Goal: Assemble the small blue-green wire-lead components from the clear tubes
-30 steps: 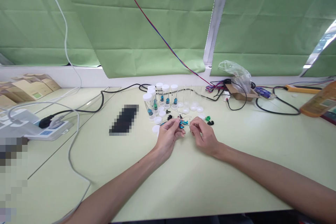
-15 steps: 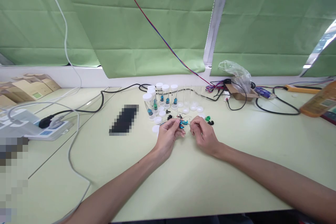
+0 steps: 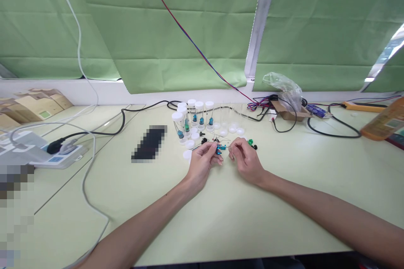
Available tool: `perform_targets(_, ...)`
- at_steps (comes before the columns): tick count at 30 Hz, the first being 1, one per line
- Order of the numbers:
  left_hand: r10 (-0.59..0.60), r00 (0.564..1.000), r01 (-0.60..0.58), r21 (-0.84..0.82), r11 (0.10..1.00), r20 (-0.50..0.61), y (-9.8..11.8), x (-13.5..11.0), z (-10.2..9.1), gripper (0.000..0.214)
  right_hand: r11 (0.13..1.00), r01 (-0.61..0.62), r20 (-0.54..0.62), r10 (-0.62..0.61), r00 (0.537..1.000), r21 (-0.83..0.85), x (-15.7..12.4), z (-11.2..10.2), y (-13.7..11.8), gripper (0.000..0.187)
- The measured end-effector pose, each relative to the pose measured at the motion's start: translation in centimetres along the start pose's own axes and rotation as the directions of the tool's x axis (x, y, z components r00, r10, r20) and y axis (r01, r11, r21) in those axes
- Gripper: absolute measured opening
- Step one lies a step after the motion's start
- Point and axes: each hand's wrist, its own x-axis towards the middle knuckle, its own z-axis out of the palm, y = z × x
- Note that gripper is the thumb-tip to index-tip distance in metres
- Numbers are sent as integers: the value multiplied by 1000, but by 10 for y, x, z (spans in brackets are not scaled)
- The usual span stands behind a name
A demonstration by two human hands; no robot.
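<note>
Between the thumb and fingers of my left hand (image 3: 202, 164) is a small blue plastic piece (image 3: 222, 147), with thin wires near it. My right hand (image 3: 245, 162) is just to its right, pinching the end of a thin metal rod (image 3: 228, 147) that runs to the blue piece. Behind my hands stand several clear tubes with white caps (image 3: 199, 105), which hold small blue or green pieces and thin rods. Small black parts (image 3: 204, 140), a green piece (image 3: 250, 141) and loose white caps (image 3: 190, 144) lie around my hands.
Clear uncapped tubes (image 3: 225, 115) stand at the back. A dark pixelated rectangle (image 3: 149, 143) is on the left, near a power strip (image 3: 58, 160) and cables. At the back right are a cardboard box (image 3: 288, 113) with a plastic bag and an orange bottle (image 3: 383, 122).
My right hand has shifted very slightly right, and a little more of the thin rod shows beside the blue piece. My left hand stays almost still.
</note>
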Motion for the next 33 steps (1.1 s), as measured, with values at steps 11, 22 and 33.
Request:
perform_targets(11, 12, 1000, -13, 25, 1000, 7, 0, 0, 0, 31, 996, 59, -47, -62, 997, -68, 2, -1, -1, 17)
perform_targets(22, 16, 1000, -17, 30, 999, 18, -1, 0, -1, 32, 995, 69, -87, -75, 993, -66, 4, -2, 3, 15)
perform_targets(33, -2, 1000, 1, 36, 999, 8, -1, -1, 0, 33, 971, 194, -48, -202, 978, -143, 9, -7, 2, 17)
